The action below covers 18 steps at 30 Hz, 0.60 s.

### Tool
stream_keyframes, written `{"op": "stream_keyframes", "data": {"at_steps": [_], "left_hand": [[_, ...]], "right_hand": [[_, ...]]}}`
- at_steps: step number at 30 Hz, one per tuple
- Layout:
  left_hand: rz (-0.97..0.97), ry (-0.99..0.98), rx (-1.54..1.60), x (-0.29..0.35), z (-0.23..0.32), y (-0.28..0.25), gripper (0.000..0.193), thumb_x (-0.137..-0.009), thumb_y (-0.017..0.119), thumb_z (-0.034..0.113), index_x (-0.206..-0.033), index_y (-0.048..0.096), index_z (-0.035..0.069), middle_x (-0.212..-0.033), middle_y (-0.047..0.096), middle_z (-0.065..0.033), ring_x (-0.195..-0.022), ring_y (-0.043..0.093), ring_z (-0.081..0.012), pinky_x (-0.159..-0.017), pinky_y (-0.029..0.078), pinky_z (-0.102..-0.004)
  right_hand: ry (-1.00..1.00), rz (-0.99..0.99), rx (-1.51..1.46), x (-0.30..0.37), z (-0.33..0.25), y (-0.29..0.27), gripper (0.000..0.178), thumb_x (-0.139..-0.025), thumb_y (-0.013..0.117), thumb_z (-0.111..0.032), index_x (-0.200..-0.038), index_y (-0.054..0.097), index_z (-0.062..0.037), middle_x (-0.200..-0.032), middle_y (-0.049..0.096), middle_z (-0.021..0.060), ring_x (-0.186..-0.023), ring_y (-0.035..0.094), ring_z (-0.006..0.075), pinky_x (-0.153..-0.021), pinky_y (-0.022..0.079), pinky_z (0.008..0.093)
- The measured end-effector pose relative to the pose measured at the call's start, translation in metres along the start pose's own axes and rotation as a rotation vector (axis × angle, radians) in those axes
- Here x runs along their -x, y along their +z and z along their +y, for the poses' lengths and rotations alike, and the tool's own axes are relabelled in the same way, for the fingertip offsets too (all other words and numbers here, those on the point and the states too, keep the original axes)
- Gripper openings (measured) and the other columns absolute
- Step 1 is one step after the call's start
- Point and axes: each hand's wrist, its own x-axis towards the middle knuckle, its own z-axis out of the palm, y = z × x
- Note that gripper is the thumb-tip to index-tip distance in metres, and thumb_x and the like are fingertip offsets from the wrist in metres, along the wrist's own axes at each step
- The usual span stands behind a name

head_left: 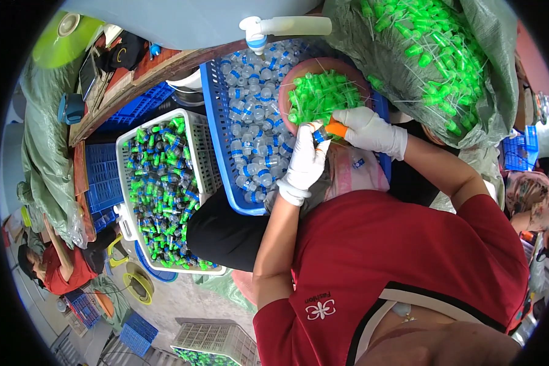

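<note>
My left hand (305, 161), in a white glove, is closed around a small bottle (321, 135) with a blue band and a dark part. Close beside it, my white-gloved right hand (369, 130) grips an orange-handled tool (336, 127); its working end is hidden at the bottle. Just beyond both hands, a pink bowl (284, 102) holds a heap of bright green plastic caps (323, 91) with thin clear stems. The bowl rests in a blue basket (216, 135) full of small clear bottles (250, 149) with blue bands.
On the left stands a white crate (195, 137) full of small green-topped, blue-banded bottles. A large green sack (500, 91) of green caps lies open at upper right. A white tap (287, 26) juts above the basket. Another person (64, 271) sits at far left.
</note>
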Motion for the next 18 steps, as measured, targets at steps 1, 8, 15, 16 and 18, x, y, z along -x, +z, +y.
{"op": "stream_keyframes", "data": {"at_steps": [1, 8, 15, 16, 18], "left_hand": [[0.024, 0.028, -0.049, 0.001, -0.001, 0.003, 0.036, -0.093, 0.062, -0.001, -0.125, 0.046, 0.002, -0.116, 0.055, -0.0125, -0.105, 0.054, -0.0229, -0.096, 0.044, -0.0331], [-0.086, -0.087, 0.083, 0.011, 0.0, -0.003, 0.034, -0.094, 0.062, 0.002, -0.124, 0.047, 0.0, -0.115, 0.055, -0.0159, -0.106, 0.055, -0.0269, -0.097, 0.044, -0.0341], [0.055, 0.046, -0.455, 0.038, 0.018, -0.036, 0.033, -0.09, 0.063, 0.002, -0.121, 0.052, -0.001, -0.111, 0.059, -0.0212, -0.105, 0.059, -0.0376, -0.092, 0.048, -0.0408], [0.086, 0.044, -0.573, 0.04, 0.03, -0.057, 0.033, -0.087, 0.064, 0.001, -0.119, 0.054, -0.001, -0.108, 0.061, -0.022, -0.104, 0.06, -0.04, -0.088, 0.049, -0.0436], [0.264, 0.009, -0.916, 0.046, 0.028, -0.111, 0.033, -0.084, 0.066, 0.006, -0.115, 0.058, -0.001, -0.103, 0.063, -0.0216, -0.099, 0.06, -0.0386, -0.083, 0.05, -0.0452]], "right_hand": [[0.032, -0.002, 0.03, 0.002, 0.0, 0.002, 0.028, -0.092, 0.066, -0.027, -0.102, 0.06, -0.0011, -0.09, 0.066, 0.0205, -0.092, 0.066, 0.0388, -0.08, 0.052, 0.0448], [-0.174, 0.092, 0.041, 0.009, 0.014, 0.031, 0.034, -0.093, 0.065, -0.031, -0.104, 0.061, 0.0009, -0.094, 0.067, 0.0202, -0.096, 0.065, 0.0372, -0.081, 0.052, 0.0451], [0.004, -0.117, -0.481, 0.001, -0.009, 0.028, 0.027, -0.093, 0.062, -0.02, -0.11, 0.062, 0.0015, -0.102, 0.063, 0.0192, -0.095, 0.063, 0.0391, -0.084, 0.05, 0.0453], [-0.038, -0.015, -0.35, -0.001, -0.007, 0.026, 0.026, -0.092, 0.063, -0.018, -0.11, 0.062, 0.0009, -0.105, 0.063, 0.0189, -0.096, 0.062, 0.0386, -0.084, 0.05, 0.0446], [-0.109, 0.192, -0.083, -0.004, 0.001, 0.024, 0.025, -0.089, 0.065, -0.014, -0.11, 0.062, -0.0002, -0.11, 0.062, 0.0182, -0.097, 0.061, 0.0378, -0.084, 0.049, 0.0434]]}}
